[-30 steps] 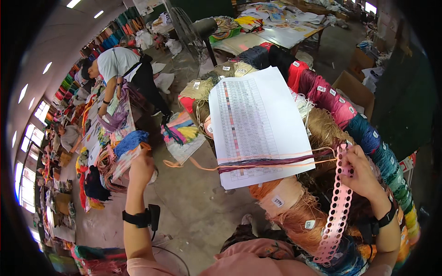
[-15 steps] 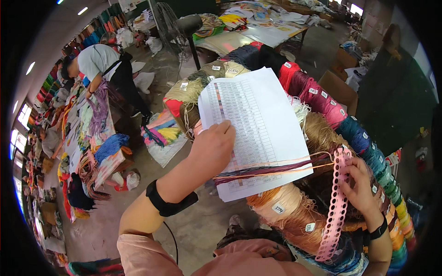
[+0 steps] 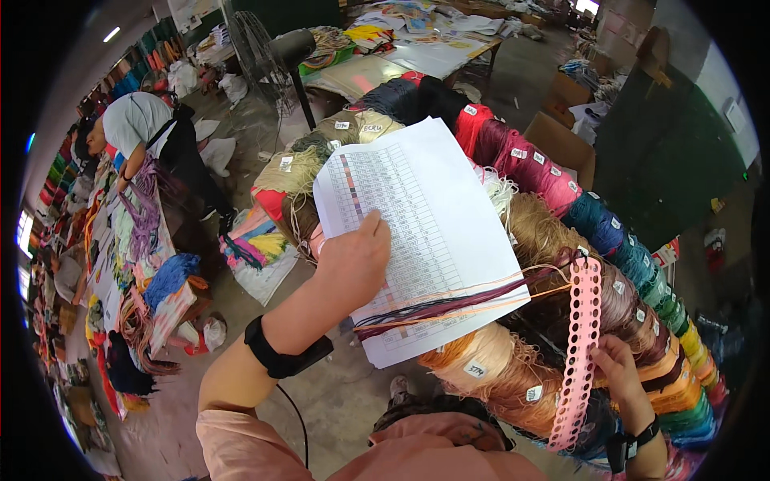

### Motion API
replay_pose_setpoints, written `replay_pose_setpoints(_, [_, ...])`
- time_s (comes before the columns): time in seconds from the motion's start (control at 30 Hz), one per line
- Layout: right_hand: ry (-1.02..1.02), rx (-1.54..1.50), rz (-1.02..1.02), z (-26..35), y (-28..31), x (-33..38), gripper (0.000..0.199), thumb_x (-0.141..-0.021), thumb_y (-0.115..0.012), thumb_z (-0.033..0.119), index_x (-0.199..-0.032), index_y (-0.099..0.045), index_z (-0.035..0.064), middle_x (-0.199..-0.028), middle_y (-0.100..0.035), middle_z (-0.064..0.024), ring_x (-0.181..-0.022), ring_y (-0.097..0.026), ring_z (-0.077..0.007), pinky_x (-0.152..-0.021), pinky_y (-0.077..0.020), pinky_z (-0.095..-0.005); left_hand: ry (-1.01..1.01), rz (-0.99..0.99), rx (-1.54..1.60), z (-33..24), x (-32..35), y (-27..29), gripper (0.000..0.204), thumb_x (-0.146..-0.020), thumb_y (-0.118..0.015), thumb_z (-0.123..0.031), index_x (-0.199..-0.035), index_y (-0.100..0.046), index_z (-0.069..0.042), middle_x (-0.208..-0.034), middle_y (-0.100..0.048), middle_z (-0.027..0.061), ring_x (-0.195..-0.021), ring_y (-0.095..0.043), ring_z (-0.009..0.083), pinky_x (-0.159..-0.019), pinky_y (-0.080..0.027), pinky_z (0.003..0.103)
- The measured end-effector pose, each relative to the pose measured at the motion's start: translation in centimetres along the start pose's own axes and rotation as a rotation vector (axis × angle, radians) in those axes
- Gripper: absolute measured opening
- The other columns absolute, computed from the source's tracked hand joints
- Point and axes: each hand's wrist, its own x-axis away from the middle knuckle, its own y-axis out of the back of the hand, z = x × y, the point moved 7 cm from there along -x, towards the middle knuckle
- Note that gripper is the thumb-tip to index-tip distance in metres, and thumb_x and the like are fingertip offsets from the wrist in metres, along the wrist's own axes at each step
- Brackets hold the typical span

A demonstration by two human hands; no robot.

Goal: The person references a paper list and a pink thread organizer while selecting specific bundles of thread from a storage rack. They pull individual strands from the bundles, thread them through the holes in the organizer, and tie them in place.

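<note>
My left hand (image 3: 357,260), closed, grips the left side of white paper sheets (image 3: 449,232) printed with a table and a column of small colour swatches. My right hand (image 3: 619,365) pinches the right edge of a long pink strip (image 3: 576,353) with rows of punched holes, a thread card. Dark maroon, navy and pale orange threads (image 3: 457,306) stretch across the lower part of the sheets toward the strip's upper end. Behind the strip and the sheets lie thick bundles of brown and peach thread (image 3: 493,357) with small white labels.
Labelled thread bundles in many colours (image 3: 553,164) curve around the right and far side. A stand fan (image 3: 293,48) rises beyond them. At left, another person (image 3: 148,128) bends over a table of loose skeins (image 3: 172,272). A paper-covered table (image 3: 433,48) stands at the back.
My right hand has slid lower along the pink thread card. The view has shifted a little to the right; my left hand still grips the sheets.
</note>
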Motion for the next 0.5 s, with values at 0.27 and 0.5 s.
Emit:
replay_pose_setpoints(0.27, [0.006,-0.003,0.044,-1.0,-0.6,0.5,0.011,-0.077,-0.052,0.012,-0.084,-0.054,0.0035,-0.067,-0.056,0.0009,-0.054,-0.049,-0.0041,-0.047,-0.0373,-0.0164,0.007,-0.009,0.068,0.3,0.3,-0.2,0.021,-0.067,-0.046,-0.004,-0.086,-0.045,0.004,-0.099,-0.048,0.0146,-0.060,-0.055,0.0280,-0.052,-0.044,0.034])
replay_pose_setpoints(0.5, [-0.020,-0.117,-0.009,-1.7,-1.0,1.8,0.012,-0.077,-0.050,0.004,-0.088,-0.053,-0.0002,-0.073,-0.056,-0.0003,-0.062,-0.050,-0.0050,-0.057,-0.0396,-0.0186,0.001,-0.005,0.058,0.0,0.4,-0.2,0.025,-0.068,-0.047,-0.005,-0.092,-0.047,0.004,-0.099,-0.049,0.0141,-0.064,-0.055,0.0270,-0.054,-0.044,0.035])
